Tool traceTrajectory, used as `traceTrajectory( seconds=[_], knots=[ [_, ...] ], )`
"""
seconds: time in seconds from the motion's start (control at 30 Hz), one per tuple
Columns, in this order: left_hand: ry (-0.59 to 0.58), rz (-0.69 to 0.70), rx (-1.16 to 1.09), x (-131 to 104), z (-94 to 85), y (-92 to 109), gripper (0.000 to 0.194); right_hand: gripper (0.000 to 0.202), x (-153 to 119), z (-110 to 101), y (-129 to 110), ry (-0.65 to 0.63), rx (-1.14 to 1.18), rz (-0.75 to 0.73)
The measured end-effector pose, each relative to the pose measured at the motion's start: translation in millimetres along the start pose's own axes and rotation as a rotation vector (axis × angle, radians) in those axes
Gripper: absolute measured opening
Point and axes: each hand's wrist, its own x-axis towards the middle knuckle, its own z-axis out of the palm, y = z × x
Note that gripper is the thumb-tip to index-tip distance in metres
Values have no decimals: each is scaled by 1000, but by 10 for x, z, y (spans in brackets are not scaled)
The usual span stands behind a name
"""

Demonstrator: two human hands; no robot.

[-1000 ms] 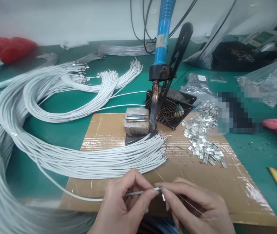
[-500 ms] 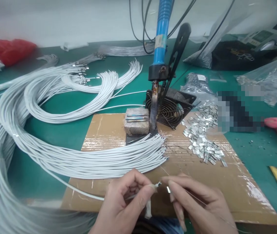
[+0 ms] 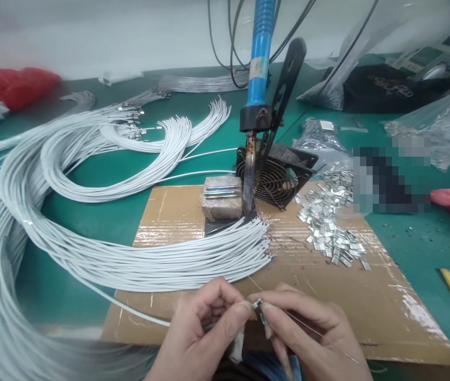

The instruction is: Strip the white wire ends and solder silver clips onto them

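Observation:
My left hand [image 3: 209, 328] is closed in a pinch on the end of a white cable [image 3: 141, 314], which comes in from the left. A small shiny metal piece [image 3: 257, 304] shows at the cable's tip, between the fingertips of both hands. My right hand [image 3: 312, 330] is closed, its thumb and finger against that tip. Another small metal clip [image 3: 263, 318] shows just below, at the right fingertips. Thin solder-like wire [image 3: 304, 323] runs across the right hand. A finger of my left hand seems to have a whitish cover [image 3: 237, 346].
A blue-handled soldering iron [image 3: 257, 79] stands upright beside a block [image 3: 222, 209] and a small fan [image 3: 276, 182]. Loose metal clips [image 3: 333, 233] lie at right on the cardboard [image 3: 328, 307]. A bundle of white cables [image 3: 193, 262] lies in front of my hands.
My right hand has moved left, so its fingertips now meet the cable tip at my left hand. The gap between the hands has closed; the left hand has hardly moved.

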Motion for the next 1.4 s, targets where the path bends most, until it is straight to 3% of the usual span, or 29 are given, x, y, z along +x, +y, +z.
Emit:
traceTrajectory(
  seconds=[0.3, 0.6, 0.67, 0.77, 0.83, 0.9, 0.93, 1.0, 1.07, 1.13, 1.27, 1.4],
  knots=[
    [-20, -5, 31, 1, 3, 20, 47, 15, -4, -17, 22, 2, -39, -32],
    [-29, 92, 160, 15, -44, -92, 36, 19, -9, -25, 34, 9, -36, -34],
    [41, 197, 325, 7, -36, -142, 31, 21, -10, -46, 41, 42, -13, -23],
    [126, 566, 750, -17, -7, -179, 23, 21, 7, -171, 67, 138, 14, -31],
    [49, 827, 1053, -18, 3, -153, 22, 19, 28, -307, 88, 176, 14, -58],
    [-171, 893, 1178, 7, -14, -93, 24, 18, 45, -436, 103, 182, 7, -87],
    [-293, 818, 1129, 31, -33, -61, 27, 18, 48, -482, 107, 181, -3, -101],
    [-418, 478, 777, 93, -88, -13, 33, 19, 43, -514, 108, 189, -30, -121],
    [-371, 108, 305, 155, -146, -1, 34, 20, 28, -463, 101, 182, -58, -128],
    [-288, -80, -26, 195, -187, -23, 34, 21, 13, -350, 87, 162, -78, -126],
    [-179, -91, -175, 177, -188, -91, 34, 16, -3, -82, 40, 169, -54, -108],
    [-136, 5, -186, 118, -115, -138, 37, 17, -12, 69, -6, 139, -55, -76]
  ],
)
